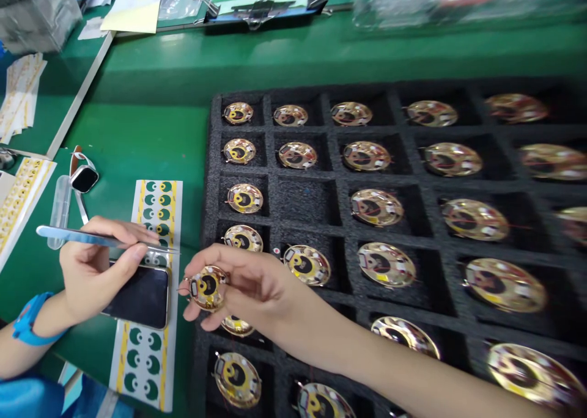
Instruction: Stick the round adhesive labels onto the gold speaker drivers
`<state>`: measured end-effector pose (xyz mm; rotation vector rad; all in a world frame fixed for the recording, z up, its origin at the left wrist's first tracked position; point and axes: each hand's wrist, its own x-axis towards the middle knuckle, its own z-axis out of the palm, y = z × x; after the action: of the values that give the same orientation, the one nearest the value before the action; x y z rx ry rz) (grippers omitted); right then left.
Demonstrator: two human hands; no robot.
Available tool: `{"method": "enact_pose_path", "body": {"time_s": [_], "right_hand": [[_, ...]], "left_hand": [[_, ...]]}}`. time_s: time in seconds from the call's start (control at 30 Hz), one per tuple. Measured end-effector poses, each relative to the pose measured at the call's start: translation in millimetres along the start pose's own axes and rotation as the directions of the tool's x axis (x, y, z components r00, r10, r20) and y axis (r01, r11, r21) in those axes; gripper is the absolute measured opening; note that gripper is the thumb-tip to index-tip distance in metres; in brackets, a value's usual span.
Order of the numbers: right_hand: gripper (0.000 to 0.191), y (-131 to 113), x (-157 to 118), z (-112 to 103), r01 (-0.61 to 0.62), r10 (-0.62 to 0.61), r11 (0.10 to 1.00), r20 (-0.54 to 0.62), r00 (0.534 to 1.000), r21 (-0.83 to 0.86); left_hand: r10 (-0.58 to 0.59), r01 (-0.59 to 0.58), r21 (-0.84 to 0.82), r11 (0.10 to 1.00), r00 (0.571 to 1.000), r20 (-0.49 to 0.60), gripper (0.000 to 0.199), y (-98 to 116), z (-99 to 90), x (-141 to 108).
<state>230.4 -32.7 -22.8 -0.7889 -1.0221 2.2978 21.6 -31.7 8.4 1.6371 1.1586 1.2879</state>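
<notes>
Pinched between thumb and fingers of my left hand is a pair of metal tweezers, its tips pointing right over a sticker sheet. My right hand holds a round gold-coloured electronic part with a black centre, a yellow patch and thin wires, just right of the tweezer tips. Beneath my left hand a dark-screened phone lies across the sheet of die-cut yellow and grey stickers. A black foam tray holds many similar gold parts, one per compartment; the compartment in its third row, second column is bare.
A smartwatch and a clear plastic tube lie at the left. More sticker strips rest at the far left edge. At the back are a clipboard, yellow paper and clear plastic packaging.
</notes>
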Motion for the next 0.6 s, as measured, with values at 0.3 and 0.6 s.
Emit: {"method": "enact_pose_path", "body": {"time_s": [0.3, 0.6], "right_hand": [[0.021, -61.5, -11.4, -34.1, 0.19, -0.558, 0.662, -0.307, 0.771, -0.725], [0.024, -85.6, -11.8, -96.9, -0.154, -0.375, 0.477, -0.359, 0.855, -0.865]], "left_hand": [[-0.011, 0.011, 0.003, 1.0, 0.999, -0.049, 0.013, -3.2, -2.4, -1.1], [-0.129, 0.144, 0.167, 0.975, 0.987, -0.097, 0.008, -8.2, -5.8, -0.8]]}}
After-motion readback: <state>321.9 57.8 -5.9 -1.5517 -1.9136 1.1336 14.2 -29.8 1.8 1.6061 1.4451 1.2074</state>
